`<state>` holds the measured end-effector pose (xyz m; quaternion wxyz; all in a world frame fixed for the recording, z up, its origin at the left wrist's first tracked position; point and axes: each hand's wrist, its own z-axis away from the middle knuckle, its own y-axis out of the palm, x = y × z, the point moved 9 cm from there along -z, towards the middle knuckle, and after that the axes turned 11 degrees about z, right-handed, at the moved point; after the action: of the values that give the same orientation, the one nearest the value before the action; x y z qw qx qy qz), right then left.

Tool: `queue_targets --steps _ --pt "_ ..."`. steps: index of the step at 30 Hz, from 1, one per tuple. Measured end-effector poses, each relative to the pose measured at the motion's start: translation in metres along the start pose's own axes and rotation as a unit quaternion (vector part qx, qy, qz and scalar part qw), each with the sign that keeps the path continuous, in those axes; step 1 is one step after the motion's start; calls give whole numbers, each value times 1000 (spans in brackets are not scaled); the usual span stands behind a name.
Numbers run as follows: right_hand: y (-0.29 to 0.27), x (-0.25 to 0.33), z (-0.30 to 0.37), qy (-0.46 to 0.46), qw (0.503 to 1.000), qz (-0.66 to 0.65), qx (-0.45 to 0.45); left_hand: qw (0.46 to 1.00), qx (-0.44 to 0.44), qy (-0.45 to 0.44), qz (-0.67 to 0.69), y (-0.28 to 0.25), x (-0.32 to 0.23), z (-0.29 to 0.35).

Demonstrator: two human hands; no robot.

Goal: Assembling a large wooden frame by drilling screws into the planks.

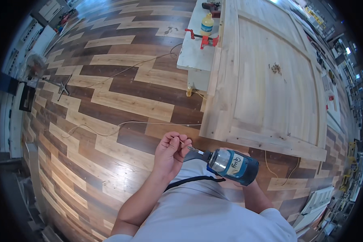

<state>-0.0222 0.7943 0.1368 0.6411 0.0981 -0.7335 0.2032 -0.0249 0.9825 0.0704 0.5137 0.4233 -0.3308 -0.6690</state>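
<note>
My right hand (232,182), mostly hidden beneath it, grips a blue and black cordless impact driver (240,166) with a strip of label tape on its body. The driver's bit (196,150) points left toward my left hand (171,155). Thumb and fingers of that hand are pinched on a small, thin screw (182,141), just off the bit's tip. Both hands are in front of my body, short of the near edge of a pale wooden panel door (266,101). A small pile of screws (275,69) lies on the door.
Left of the door, a white bench (193,54) carries a yellow glue bottle (207,24), a red clamp (203,39) and a dark power tool (211,7). Cords (141,122) run over the plank floor. A metal stand (62,86) is at far left; white panels (316,205) lean at lower right.
</note>
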Motion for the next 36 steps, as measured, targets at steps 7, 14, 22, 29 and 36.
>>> queue_targets --steps 7,14,22,29,36 --pt "6 4 -33 21 989 106 -103 992 58 -53 -99 15 -38 -59" --pt "15 -21 -30 179 947 -118 -240 951 168 -231 -120 51 -25 -108" --pt "31 8 -65 132 911 129 -368 909 153 -369 -118 69 -22 -156" --pt "64 11 -87 111 870 123 -465 861 185 -438 -179 93 -33 -172" --pt "100 -16 -77 101 867 -79 -481 833 208 -492 -145 100 -50 -184"
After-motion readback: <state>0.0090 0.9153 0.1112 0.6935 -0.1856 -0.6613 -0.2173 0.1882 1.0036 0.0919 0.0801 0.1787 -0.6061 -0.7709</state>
